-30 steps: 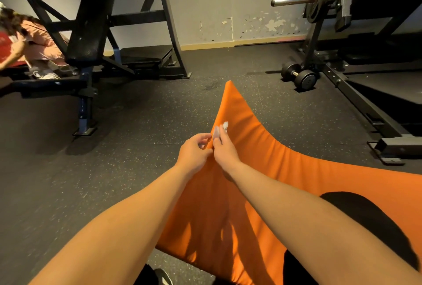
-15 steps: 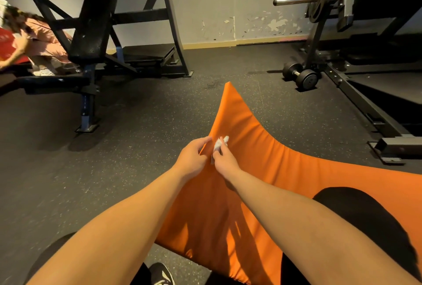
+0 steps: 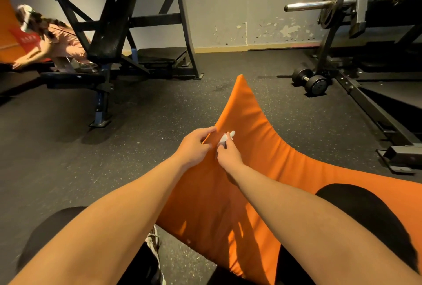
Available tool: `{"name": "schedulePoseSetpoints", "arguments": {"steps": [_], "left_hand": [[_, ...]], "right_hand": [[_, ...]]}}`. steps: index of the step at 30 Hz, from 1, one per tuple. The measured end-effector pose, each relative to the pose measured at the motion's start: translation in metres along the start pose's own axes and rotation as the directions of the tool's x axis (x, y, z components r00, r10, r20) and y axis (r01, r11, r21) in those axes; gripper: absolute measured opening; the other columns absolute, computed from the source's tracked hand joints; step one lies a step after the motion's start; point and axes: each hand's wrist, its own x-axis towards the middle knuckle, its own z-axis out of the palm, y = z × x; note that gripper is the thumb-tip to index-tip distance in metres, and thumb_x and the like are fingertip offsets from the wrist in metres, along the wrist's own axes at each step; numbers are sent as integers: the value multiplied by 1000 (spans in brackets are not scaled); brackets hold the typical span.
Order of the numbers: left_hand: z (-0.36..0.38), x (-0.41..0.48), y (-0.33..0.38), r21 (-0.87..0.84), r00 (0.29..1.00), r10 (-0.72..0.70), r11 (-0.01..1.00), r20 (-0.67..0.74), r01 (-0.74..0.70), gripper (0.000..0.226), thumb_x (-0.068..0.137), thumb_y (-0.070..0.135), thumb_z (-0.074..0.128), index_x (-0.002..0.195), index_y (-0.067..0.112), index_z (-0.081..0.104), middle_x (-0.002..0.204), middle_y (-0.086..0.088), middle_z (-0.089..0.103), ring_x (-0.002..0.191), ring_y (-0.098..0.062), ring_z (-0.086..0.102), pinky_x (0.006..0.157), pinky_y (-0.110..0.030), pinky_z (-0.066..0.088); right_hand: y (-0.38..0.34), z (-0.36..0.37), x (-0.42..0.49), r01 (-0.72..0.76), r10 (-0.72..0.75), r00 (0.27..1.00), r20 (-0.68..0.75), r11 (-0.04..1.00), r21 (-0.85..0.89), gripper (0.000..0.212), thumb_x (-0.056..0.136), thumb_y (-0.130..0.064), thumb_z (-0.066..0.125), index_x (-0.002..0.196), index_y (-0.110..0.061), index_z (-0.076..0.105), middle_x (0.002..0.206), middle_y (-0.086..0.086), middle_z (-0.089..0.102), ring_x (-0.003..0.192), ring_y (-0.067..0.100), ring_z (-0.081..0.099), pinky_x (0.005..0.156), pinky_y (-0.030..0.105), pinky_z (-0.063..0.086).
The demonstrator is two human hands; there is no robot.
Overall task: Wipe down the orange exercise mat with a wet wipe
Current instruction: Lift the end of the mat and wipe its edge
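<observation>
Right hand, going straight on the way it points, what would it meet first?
The right hand, holding the wet wipe, would likely meet more orange mat toward its far corner; depth unclear.

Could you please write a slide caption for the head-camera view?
The left hand grips the edge of the orange mat while the right hand holds a wet wipe against it.

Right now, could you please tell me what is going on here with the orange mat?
A person is cleaning the orange exercise mat, which is spread on the dark gym floor. Their left hand grips the mat's left edge, while the right hand pinches a small white wet wipe at the mat's surface just beside it. A dumbbell lies on the floor to the right, and another person crouches behind the weight bench at far left.
</observation>
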Motion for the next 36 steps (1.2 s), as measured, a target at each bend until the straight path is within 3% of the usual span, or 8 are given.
{"name": "schedulePoseSetpoints", "arguments": {"steps": [5,11,15,18,22,26,30,36], "left_hand": [[-4,-4,-8,-74,998,53,996,29,-51,63,86,2,59,139,36,57,128,19,63,114,5,57,96,-15,45],[14,-5,-37,-236,996,-91,968,2,88,53,93,5,62,140,27,56,124,16,63,99,13,61,71,-2,45],[16,4,-51,-257,993,-110,960,31,114,59,92,2,61,146,23,51,136,7,60,115,-3,59,78,-1,45],[17,9,-60,-238,996,-65,968,68,79,64,91,-1,60,148,26,49,142,10,56,120,1,56,97,-12,45],[22,9,-67,-288,996,-47,955,73,66,70,86,-6,59,146,29,51,140,16,57,116,14,54,105,-20,45],[30,0,-72,-318,994,-91,942,60,105,69,82,-7,62,142,27,57,132,11,64,111,10,60,99,-16,48],[29,-6,-77,-321,993,-106,940,56,119,62,85,-3,65,139,25,58,125,11,66,99,10,62,92,-18,51],[26,-10,-75,-324,992,-127,939,-20,113,44,87,8,70,127,26,65,113,13,69,99,8,63,83,-13,49]], "right_hand": [[-30,5,0,214,-212,976,-44,977,25,57,102,-7,41,157,-24,35,168,-1,19,154,13,16,124,28,14],[24,27,4,16,-16,1000,16,1000,-15,60,101,-26,40,158,-39,26,152,6,48,133,30,51,112,41,41],[38,34,11,-48,49,999,23,999,-24,59,106,-22,40,160,-30,21,155,11,44,134,30,50,109,37,40],[10,39,26,98,-95,995,-41,993,66,56,106,-10,38,160,-20,26,166,0,21,152,15,22,125,32,20],[6,51,35,195,-190,979,-75,977,81,48,103,-7,39,149,-14,49,164,2,29,152,14,22,127,34,15],[30,56,23,99,-95,994,-45,991,90,48,103,-21,40,151,-27,45,159,4,40,144,22,40,120,43,31],[15,42,35,28,-30,999,26,995,96,54,107,-18,41,159,-23,28,165,3,26,150,20,30,123,38,27],[20,55,-2,186,-183,981,-67,982,39,49,98,-5,44,144,-17,55,153,7,48,142,22,43,119,37,31]]}}
